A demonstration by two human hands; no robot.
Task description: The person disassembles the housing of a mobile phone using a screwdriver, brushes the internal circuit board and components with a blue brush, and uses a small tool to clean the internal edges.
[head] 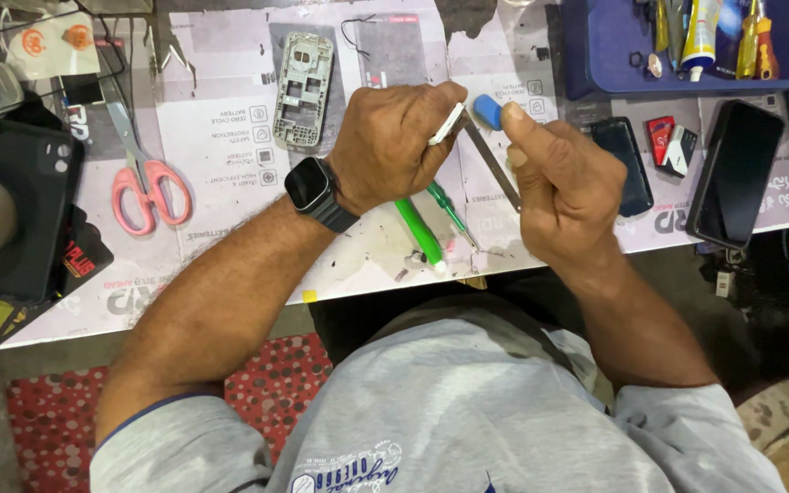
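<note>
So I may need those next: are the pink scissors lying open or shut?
Shut: the pink scissors lie flat, handle loops together and blades forming a single line.

Pink-handled scissors (pixel 143 178) lay left of grey phone frame (pixel 301 89); dark phones (pixel 734 173) rested right; blue tray (pixel 614 55) held tools.

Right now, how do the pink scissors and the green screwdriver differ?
The scissors lie left of the left hand, untouched and fully visible; the screwdriver lies below both hands, its upper end hidden by them. Scissors have pink loop handles, the screwdriver a straight green handle. Both rest on the bench.
</note>
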